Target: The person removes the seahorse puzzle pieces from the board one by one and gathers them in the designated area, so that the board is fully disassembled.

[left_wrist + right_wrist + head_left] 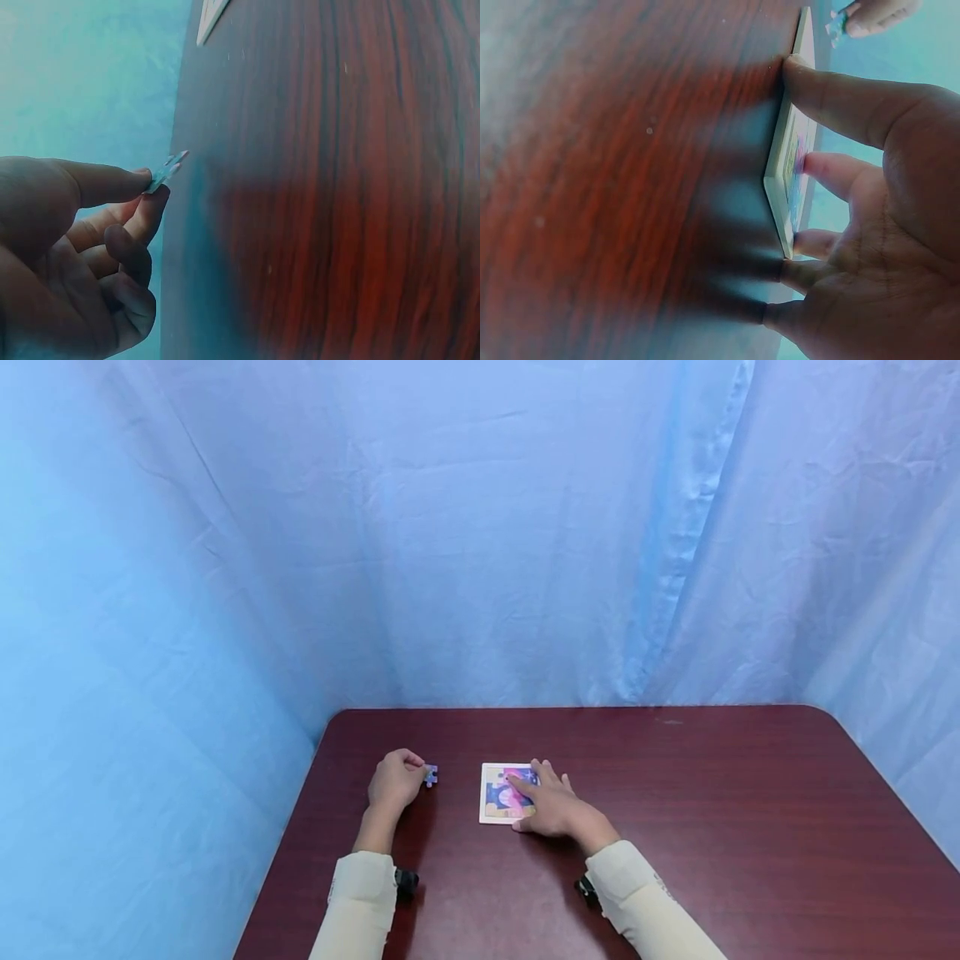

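Curtained-off space, possibly a studio or lab corner; room beyond hidden. Pale-blue drapes (480, 527) hang beyond far, left and right edges of a reddish-brown wood-grain tabletop (735, 827), far corners rounded.

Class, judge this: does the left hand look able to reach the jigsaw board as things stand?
Probably yes: nothing stands between the left hand, pinching a jigsaw piece, and the jigsaw board, though the right hand covers part of its right side.
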Motion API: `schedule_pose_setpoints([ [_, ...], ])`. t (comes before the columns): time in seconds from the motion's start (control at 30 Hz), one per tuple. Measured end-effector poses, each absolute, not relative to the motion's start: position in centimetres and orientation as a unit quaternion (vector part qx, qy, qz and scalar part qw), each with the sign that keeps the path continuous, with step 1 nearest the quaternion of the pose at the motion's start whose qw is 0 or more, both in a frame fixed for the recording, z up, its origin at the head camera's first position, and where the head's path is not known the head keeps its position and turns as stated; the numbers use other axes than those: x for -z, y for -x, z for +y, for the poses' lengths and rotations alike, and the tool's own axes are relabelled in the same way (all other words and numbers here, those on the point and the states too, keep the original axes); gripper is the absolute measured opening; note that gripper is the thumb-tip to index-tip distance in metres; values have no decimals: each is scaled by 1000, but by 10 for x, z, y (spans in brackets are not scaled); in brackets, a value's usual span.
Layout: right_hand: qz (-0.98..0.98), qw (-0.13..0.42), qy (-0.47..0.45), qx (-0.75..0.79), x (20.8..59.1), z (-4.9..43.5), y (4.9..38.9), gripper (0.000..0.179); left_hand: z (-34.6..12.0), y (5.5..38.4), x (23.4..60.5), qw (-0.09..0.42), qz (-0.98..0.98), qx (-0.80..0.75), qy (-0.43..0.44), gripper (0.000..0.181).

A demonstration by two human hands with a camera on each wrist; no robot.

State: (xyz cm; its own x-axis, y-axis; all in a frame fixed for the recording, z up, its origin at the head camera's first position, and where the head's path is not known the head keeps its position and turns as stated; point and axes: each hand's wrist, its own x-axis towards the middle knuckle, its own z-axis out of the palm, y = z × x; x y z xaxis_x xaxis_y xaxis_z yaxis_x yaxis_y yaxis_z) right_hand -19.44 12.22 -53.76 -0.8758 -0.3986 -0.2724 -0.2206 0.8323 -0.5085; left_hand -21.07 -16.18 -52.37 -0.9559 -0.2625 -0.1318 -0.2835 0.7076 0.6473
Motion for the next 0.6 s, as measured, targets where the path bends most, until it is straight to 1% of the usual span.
schedule_pose_setpoints([
  [0.23,938,189,161,241,538,121,195,81,-175,212,528,18,927,-340,156,15],
  [0.6,938,196,158,240,538,122,193,82,-183,217,530,33,934,-309,175,14],
])
